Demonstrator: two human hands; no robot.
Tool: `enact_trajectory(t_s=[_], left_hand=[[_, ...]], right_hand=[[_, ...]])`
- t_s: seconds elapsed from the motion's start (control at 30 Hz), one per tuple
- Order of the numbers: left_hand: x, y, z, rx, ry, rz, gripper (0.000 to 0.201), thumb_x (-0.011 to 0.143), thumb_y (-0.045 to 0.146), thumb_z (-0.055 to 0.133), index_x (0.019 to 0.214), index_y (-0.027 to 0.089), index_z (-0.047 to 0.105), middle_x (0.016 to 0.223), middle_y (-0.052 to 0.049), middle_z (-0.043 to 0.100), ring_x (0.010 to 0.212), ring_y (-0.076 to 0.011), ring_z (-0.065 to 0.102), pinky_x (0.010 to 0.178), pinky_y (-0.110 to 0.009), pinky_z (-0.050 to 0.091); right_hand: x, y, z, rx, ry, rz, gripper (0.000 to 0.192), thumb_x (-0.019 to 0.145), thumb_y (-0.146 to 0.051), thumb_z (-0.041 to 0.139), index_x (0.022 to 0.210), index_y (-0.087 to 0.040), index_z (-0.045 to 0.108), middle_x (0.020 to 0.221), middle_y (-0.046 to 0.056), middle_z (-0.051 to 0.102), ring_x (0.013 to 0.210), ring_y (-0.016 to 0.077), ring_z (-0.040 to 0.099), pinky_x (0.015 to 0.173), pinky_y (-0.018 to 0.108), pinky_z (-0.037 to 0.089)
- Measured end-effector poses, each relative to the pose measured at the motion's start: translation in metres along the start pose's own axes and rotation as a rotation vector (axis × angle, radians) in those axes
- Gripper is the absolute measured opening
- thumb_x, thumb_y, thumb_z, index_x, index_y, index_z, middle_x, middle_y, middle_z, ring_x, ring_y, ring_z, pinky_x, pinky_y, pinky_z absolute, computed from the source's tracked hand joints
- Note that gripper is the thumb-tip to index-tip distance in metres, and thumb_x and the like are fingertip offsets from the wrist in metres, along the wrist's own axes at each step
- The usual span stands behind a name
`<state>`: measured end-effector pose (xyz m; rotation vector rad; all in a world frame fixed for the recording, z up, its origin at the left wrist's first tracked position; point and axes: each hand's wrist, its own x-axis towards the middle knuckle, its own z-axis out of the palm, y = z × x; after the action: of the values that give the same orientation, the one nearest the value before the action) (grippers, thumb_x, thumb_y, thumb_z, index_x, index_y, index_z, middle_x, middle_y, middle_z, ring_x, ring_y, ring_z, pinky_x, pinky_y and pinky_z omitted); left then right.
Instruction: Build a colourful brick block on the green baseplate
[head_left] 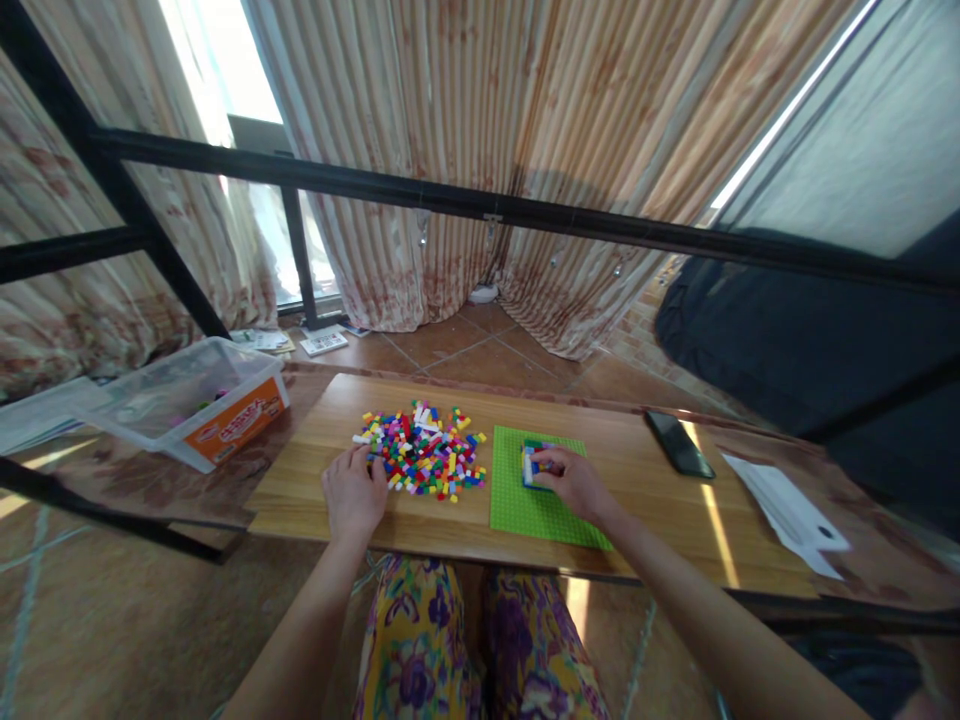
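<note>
My left hand (354, 492) rests on the table at the left edge of a heap of small coloured building bricks (427, 450). Its fingers are slightly bent with the thumb apart, and the fingertips touch the nearest bricks. On a bright green studded baseplate (510, 510) stands a small brick build (528, 470) with white, blue and green parts. Over this build, my right hand (576, 482) has thumb and fingers pinched together on a small brick. The fingers partly hide that brick and the build's right side.
A clear plastic box (217, 375) with an orange label stands left of the wooden table (300, 480). On the table's right side lie a black phone (679, 443) and a white sheet (784, 505). A black metal bar (450, 195) crosses beyond the table, before striped curtains (420, 100).
</note>
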<state>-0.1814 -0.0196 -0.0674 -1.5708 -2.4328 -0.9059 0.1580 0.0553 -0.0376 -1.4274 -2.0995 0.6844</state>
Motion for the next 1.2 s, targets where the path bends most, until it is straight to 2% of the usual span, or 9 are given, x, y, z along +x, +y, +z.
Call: enact_trajectory(t_s=[0.43, 0.8, 1.03, 1.2], left_hand=[[0.0003, -0.0029, 0.0029, 0.011, 0.013, 0.02, 0.033, 0.09, 0.031, 0.042, 0.106, 0.014, 0.065, 0.115, -0.014, 0.066, 0.11, -0.0289, 0.056, 0.095, -0.042, 0.04], [0.0002, -0.0035, 0.0039, 0.013, 0.027, 0.029, 0.032, 0.089, 0.031, 0.043, 0.105, 0.015, 0.065, 0.115, -0.013, 0.066, 0.109, -0.0289, 0.057, 0.094, -0.042, 0.041], [0.0001, -0.0036, 0.0036, 0.002, 0.023, 0.029, 0.031, 0.089, 0.031, 0.043, 0.104, 0.015, 0.065, 0.114, -0.013, 0.066, 0.108, -0.0292, 0.057, 0.094, -0.043, 0.041], [0.0003, -0.0033, 0.0042, -0.002, 0.019, 0.011, 0.032, 0.089, 0.031, 0.042, 0.106, 0.016, 0.065, 0.115, -0.013, 0.066, 0.109, -0.0292, 0.057, 0.095, -0.043, 0.04]], right_hand=[[0.0003, 0.0087, 0.0046, 0.127, 0.059, -0.024, 0.025, 0.065, -0.028, 0.07, 0.089, -0.023, 0.075, 0.085, 0.001, 0.062, 0.059, 0.0092, 0.047, 0.064, 0.027, 0.044], [-0.0017, 0.0073, 0.0035, 0.049, 0.051, -0.042, 0.024, 0.07, -0.027, 0.067, 0.093, -0.023, 0.074, 0.092, 0.002, 0.064, 0.063, 0.0109, 0.052, 0.066, 0.028, 0.045], [0.0001, 0.0077, 0.003, -0.02, -0.006, -0.109, 0.026, 0.071, -0.021, 0.065, 0.096, -0.024, 0.073, 0.097, 0.003, 0.063, 0.07, 0.0126, 0.056, 0.071, 0.029, 0.046], [-0.0032, 0.0076, 0.0022, 0.032, 0.018, -0.086, 0.026, 0.073, -0.025, 0.064, 0.097, -0.022, 0.073, 0.097, 0.004, 0.065, 0.066, 0.0121, 0.056, 0.069, 0.029, 0.047]])
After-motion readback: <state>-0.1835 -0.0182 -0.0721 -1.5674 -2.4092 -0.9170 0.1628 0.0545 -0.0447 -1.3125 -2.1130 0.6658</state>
